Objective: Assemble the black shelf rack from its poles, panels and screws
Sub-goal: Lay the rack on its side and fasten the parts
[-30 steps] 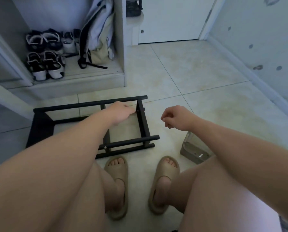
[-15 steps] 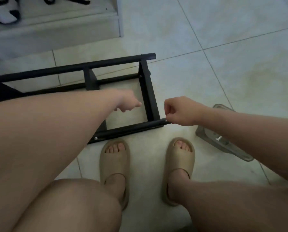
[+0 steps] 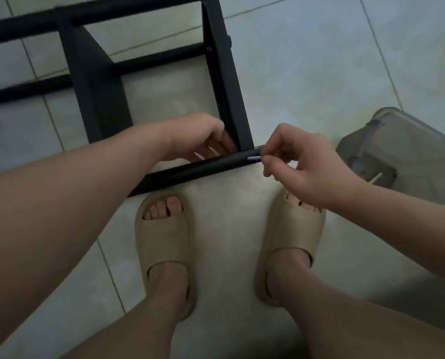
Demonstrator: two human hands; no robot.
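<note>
Right hand (image 3: 301,167) pinches a screw (image 3: 254,158) at the right end of the near pole (image 3: 198,171). Left hand (image 3: 195,136) grips that pole, fingers curled behind it.

We look down on the black rack (image 3: 222,81) lying on the tiled floor (image 3: 307,60). Our left hand (image 3: 198,136) grips its near right corner, fingers curled behind the near pole (image 3: 195,172). Our right hand (image 3: 301,164) pinches a small silver screw (image 3: 254,158) against that pole's right end. Our feet in beige sandals (image 3: 164,242) stand just near of the pole. A clear plastic box (image 3: 402,149) lies to the right.
</note>
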